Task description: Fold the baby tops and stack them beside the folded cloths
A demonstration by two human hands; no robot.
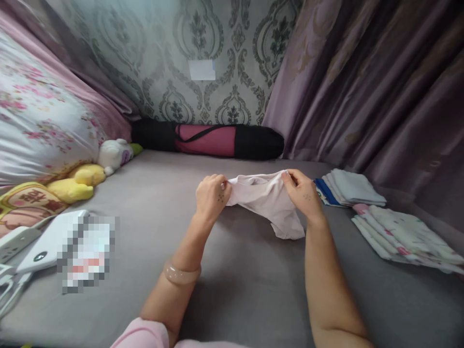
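Observation:
Pale pink underpants [266, 200] hang stretched between my two hands, just above the grey bed sheet [239, 299]. My left hand [213, 197] pinches one end of the waistband, fingers closed. At the other end, my right hand [303, 193] grips the band between thumb and fingers. The waist opening faces up and the loose cloth droops toward the lower right. Close by my right hand lies a stack of folded light grey cloths [357, 187] with a blue piece beside it. Nearer to me is a folded pile of white patterned clothes [406, 234].
A black and maroon long bag [206, 140] lies against the wallpapered wall. On the left are a floral pillow [47, 111], a white plush toy [114, 155], a yellow plush [74, 183], a white device [54, 241] and a power strip [18, 241]. Purple curtains [380, 96] hang on the right.

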